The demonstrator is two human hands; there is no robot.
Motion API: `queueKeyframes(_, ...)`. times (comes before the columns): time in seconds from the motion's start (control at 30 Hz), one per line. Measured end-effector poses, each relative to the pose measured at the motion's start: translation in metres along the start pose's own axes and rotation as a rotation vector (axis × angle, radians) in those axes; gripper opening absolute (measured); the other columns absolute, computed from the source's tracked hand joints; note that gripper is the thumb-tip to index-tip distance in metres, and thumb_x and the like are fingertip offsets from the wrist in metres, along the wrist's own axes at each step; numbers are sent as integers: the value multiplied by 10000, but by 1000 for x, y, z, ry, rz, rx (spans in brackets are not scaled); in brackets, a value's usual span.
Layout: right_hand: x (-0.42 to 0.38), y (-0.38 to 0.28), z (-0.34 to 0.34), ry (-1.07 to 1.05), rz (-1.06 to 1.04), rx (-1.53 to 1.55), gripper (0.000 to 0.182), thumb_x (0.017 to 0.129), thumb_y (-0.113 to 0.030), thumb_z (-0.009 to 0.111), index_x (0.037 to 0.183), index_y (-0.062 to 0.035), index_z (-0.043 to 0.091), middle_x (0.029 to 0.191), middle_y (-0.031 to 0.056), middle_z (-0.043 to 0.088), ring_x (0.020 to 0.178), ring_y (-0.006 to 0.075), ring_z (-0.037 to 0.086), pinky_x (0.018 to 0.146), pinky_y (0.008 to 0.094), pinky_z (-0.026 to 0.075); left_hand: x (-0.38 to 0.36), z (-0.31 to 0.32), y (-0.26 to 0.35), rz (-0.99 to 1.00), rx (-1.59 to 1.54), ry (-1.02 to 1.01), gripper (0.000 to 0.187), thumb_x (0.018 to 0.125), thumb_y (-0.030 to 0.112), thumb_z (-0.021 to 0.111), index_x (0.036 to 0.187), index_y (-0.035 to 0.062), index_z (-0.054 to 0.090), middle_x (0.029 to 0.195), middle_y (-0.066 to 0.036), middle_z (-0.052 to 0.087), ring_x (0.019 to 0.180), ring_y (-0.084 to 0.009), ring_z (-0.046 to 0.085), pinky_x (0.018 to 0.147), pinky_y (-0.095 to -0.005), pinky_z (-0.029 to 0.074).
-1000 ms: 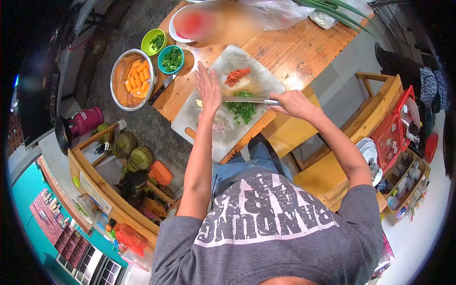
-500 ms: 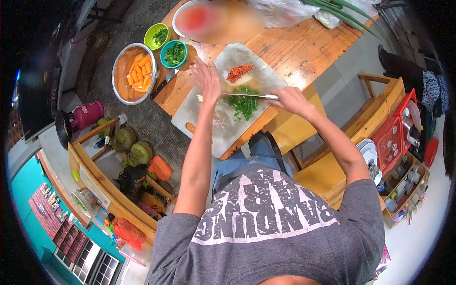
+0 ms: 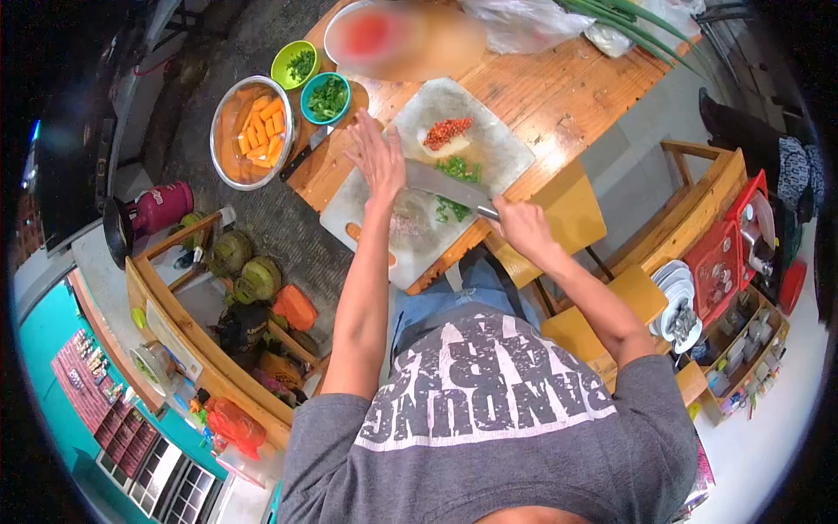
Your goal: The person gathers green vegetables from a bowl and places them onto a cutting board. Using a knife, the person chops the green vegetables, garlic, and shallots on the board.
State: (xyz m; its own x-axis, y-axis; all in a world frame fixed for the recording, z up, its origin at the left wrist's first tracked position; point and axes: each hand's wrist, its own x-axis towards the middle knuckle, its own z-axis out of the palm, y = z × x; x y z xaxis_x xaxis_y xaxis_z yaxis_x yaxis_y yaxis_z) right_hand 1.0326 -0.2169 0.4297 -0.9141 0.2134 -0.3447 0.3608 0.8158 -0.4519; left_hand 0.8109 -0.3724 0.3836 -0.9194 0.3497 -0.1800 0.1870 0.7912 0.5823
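Observation:
My right hand (image 3: 525,229) is wrapped round the handle of a kitchen knife (image 3: 447,187), low over the cutting board (image 3: 502,144). The wide blade slants across chopped green herbs (image 3: 457,168), with green showing on both sides of it. My left hand (image 3: 379,159) has its fingers stretched out and lies near the blade's tip, hiding that end. Chopped red chili (image 3: 448,134) sits in a pile beyond the greens. Finely chopped pale bits (image 3: 407,224) are on the board's near left part.
Left of the board are a second knife (image 3: 305,154), a teal bowl (image 3: 326,98) and a lime-green bowl (image 3: 294,65) of cut greens, and a metal bowl (image 3: 220,144) of orange pieces in liquid. Plastic bags (image 3: 532,22) and long green stalks (image 3: 642,22) lie at the table's far side.
My right hand has come nearer to me, turning the knife so that its blade slants and shows its broad side over the herbs. My left hand stays stretched out near the tip.

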Motion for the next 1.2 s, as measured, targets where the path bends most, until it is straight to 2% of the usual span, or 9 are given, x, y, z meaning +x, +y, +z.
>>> queueKeyframes(0.1, 4, 8, 4, -41, 43, 104, 251, 887, -319, 652, 922, -71, 630, 682, 204, 635, 677, 415, 642, 614, 526, 500, 7, 4, 9, 40, -133, 90, 700, 1027, 486, 274, 1544, 49, 96, 1601, -171, 142, 1474, -411, 53, 1120, -654, 7)
queueKeyframes(0.3, 12, 6, -17, -135, 25, 123, 351, 906, -424, 614, 937, -75, 641, 724, 199, 651, 708, 412, 646, 626, 525, 502, 15, 0, 26, 182, -2, 62, 688, 1028, 474, 280, 1543, 51, 109, 1589, -192, 164, 1466, -429, 68, 1131, -630, 12)
queueKeyframes(0.5, 48, 11, -89, -229, -146, -78, 435, 883, -514, 600, 979, -94, 663, 733, 190, 650, 741, 404, 652, 646, 518, 512, 6, 0, 16, 14, -237, 98, 702, 1029, 498, 228, 1543, 42, 84, 1584, -220, 154, 1469, -420, 67, 1146, -595, 4)
queueKeyframes(0.63, 78, 44, -77, -117, -380, -75, 437, 876, -522, 611, 895, -85, 627, 602, 171, 595, 622, 403, 614, 558, 492, 477, 6, 8, 16, 22, -206, 96, 708, 1029, 501, 213, 1542, 35, 66, 1585, -219, 150, 1472, -410, 62, 1150, -581, -10)
queueKeyframes(0.73, 76, 43, -73, -219, -283, -96, 411, 883, -510, 603, 968, -111, 655, 717, 173, 642, 726, 394, 652, 620, 499, 514, 4, 12, 10, 23, -211, 94, 708, 1031, 496, 219, 1541, 32, 61, 1585, -223, 147, 1473, -406, 54, 1152, -577, -14)
queueKeyframes(0.83, 53, 44, -52, -218, -232, -51, 409, 896, -499, 595, 995, -105, 643, 708, 179, 643, 720, 397, 654, 607, 504, 512, 1, 10, 14, 54, -213, 70, 704, 1032, 491, 221, 1542, 32, 63, 1586, -221, 140, 1475, -402, 43, 1155, -569, -16)
queueKeyframes(0.97, 27, 34, -41, -169, -178, 29, 388, 914, -480, 584, 939, -93, 597, 662, 191, 617, 663, 410, 628, 570, 500, 487, -7, 3, 17, 84, -267, 32, 693, 1035, 483, 222, 1543, 37, 72, 1591, -206, 140, 1476, -397, 34, 1161, -550, -15)
queueKeyframes(1.07, 9, 12, -46, -183, -88, 61, 380, 917, -459, 591, 971, -83, 593, 665, 200, 615, 660, 418, 622, 572, 503, 487, -3, -3, 17, 103, -322, 19, 688, 1035, 485, 223, 1542, 38, 93, 1593, -194, 145, 1478, -392, 32, 1166, -537, -15)
queueKeyframes(1.2, -31, -28, -24, -92, 30, 297, 319, 954, -352, 580, 936, -34, 557, 608, 197, 580, 574, 416, 600, 537, 511, 463, 5, -15, 25, 191, -401, 1, 676, 1037, 481, 222, 1536, 33, 137, 1590, -193, 155, 1481, -380, 32, 1172, -519, -12)
